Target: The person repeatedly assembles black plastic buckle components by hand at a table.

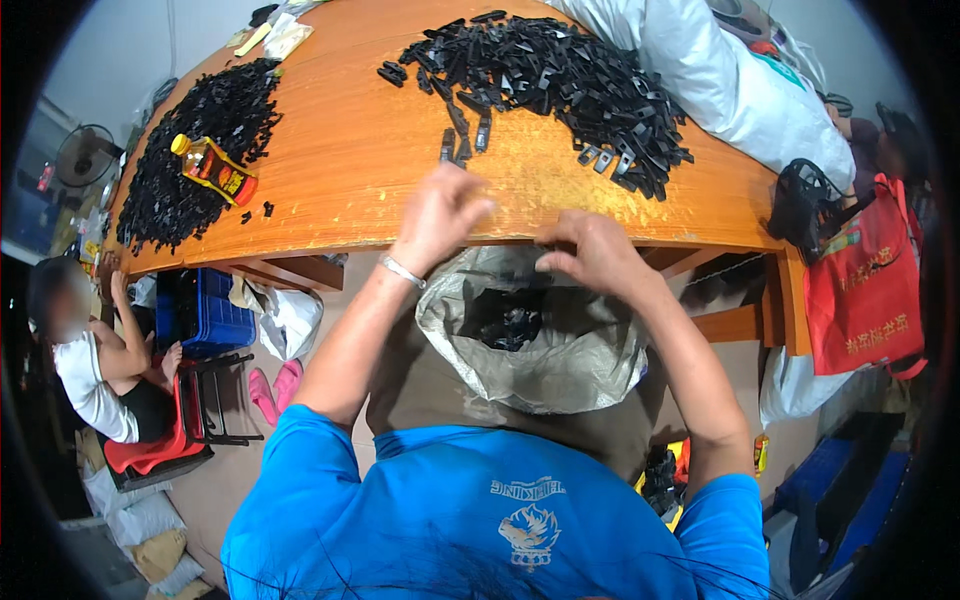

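Near the tabletop's front edge, I couldn't tell my blurred left hand's grip; my right hand gaped. Black clips seemed light, stiff, pinchable by their sides.

My remote feed shows a cluttered indoor room. A broad, orange-brown wooden surface curves across the far side, its finish worn to pale yellow near the middle of its near edge. Beyond it I see a pale, plain left wall and a greyish right wall. A dark round fan is at far left. Below, a red chair stands left on a light pinkish-beige floor.
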A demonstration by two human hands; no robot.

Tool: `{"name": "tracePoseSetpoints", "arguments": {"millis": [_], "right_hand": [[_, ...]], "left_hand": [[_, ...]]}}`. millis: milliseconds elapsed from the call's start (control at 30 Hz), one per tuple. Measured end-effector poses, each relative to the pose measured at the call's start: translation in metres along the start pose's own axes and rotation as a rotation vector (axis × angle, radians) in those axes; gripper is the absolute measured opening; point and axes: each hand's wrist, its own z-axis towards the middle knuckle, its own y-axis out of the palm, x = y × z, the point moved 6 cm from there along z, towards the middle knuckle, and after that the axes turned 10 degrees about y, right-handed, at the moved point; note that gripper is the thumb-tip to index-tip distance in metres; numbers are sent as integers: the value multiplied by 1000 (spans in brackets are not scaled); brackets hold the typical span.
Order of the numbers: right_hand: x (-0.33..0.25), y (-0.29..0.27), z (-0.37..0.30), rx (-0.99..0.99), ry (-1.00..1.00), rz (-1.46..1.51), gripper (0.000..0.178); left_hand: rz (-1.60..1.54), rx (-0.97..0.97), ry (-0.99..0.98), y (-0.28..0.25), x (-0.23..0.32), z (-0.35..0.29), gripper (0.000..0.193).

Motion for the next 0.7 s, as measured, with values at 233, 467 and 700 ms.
{"name": "tracePoseSetpoints", "arguments": {"millis": [233, 467, 700], "right_hand": [[60, -55, 53, 432, 131, -426, 24], [63, -43, 75, 387, 43, -509, 23], [56, -35, 97, 292, 10, -610, 15]], "left_hand": [[476, 70, 48, 5, -13, 17, 26], [227, 78, -10, 6, -10, 9, 20], [88, -105, 193, 31, 9, 16, 26]]}}
